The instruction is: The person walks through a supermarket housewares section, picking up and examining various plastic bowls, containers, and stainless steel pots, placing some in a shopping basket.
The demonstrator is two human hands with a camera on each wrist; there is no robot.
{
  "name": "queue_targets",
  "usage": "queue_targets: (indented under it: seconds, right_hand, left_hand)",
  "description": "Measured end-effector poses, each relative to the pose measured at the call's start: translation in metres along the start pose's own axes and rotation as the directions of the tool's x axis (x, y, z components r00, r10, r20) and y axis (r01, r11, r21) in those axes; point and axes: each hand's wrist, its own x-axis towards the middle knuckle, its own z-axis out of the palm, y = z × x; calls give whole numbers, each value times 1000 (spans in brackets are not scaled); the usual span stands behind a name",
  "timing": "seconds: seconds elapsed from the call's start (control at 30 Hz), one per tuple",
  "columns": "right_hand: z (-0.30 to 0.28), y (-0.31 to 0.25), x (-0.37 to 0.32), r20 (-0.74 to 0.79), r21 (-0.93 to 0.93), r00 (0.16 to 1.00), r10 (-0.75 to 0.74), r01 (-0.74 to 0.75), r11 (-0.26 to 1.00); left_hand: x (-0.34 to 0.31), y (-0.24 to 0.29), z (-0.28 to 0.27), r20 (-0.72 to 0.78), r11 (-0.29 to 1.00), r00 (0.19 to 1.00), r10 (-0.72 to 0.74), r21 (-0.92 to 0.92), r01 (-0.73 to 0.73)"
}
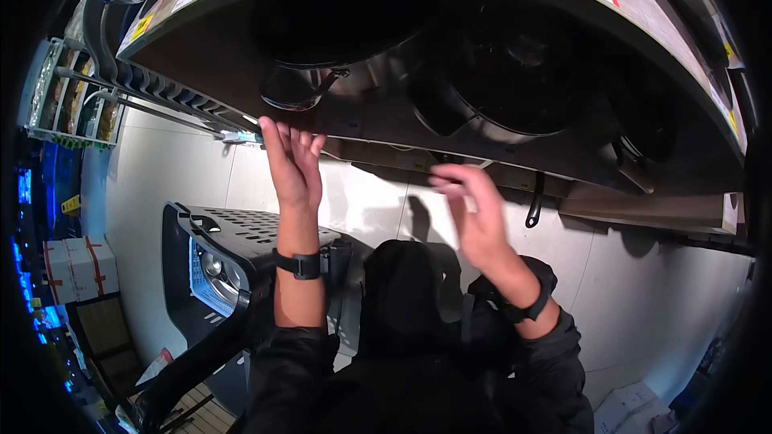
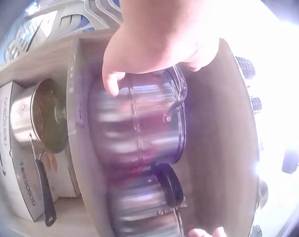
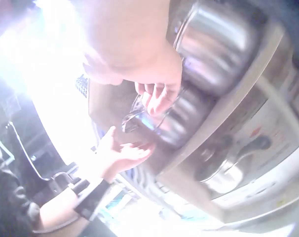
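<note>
Two pots [image 2: 139, 123] on shelf [image 2: 213, 148] | left hand [image 1: 293, 165] spread, empty | right hand [image 1: 474, 217] relaxed, empty

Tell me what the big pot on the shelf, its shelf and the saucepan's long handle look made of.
Big pot: polished steel-like metal, mirror streaks of reflection. Shelf: wood or wood-look board, matte, pale brown. Saucepan handle: likely black plastic, dull dark surface.
</note>
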Motion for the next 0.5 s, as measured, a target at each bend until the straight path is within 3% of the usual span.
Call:
queue_targets:
  seconds: [0.03,0.07,0.1,0.13,0.17,0.2,0.23,0.27,0.3,0.4,0.43,0.5]
  right_hand:
    - [27,-9,12,65,152,997,50,-59,987]
    - [52,2,26,82,240,996,29,-48,970]
    - [67,5,42,95,279,991,97,-120,953]
    - [78,7,61,110,319,980,163,-190,929]
    - [86,1,84,137,254,946,292,-319,913]
    - [99,-4,96,58,445,981,185,-191,875]
    - [111,-2,105,44,467,975,219,-214,858]
    - [109,-13,109,99,386,966,237,-257,886]
    - [114,-11,113,99,328,982,161,-185,926]
    - [96,-13,91,186,172,961,204,-237,956]
    - [78,-20,75,182,273,976,121,-168,947]
    - [27,-18,47,237,164,969,75,-116,980]
  left_hand:
    - [7,0,-15,270,992,963,5,-125,30]
    - [5,3,7,272,991,962,4,-127,32]
    - [6,3,49,20,1000,1000,-1,12,1]
    - [7,-1,75,-227,987,973,29,161,8]
    - [15,-5,49,-153,979,988,-13,198,43]
    - [19,-4,42,-241,959,970,-30,266,96]
    - [22,-2,39,-238,964,970,-48,242,107]
    - [26,-1,38,-234,969,970,-66,218,118]
    - [27,0,36,-188,971,981,-45,223,87]
    - [26,6,35,-85,958,996,-16,285,40]
    - [22,6,37,-81,952,997,12,307,13]
    - [12,2,50,-125,932,992,34,361,14]
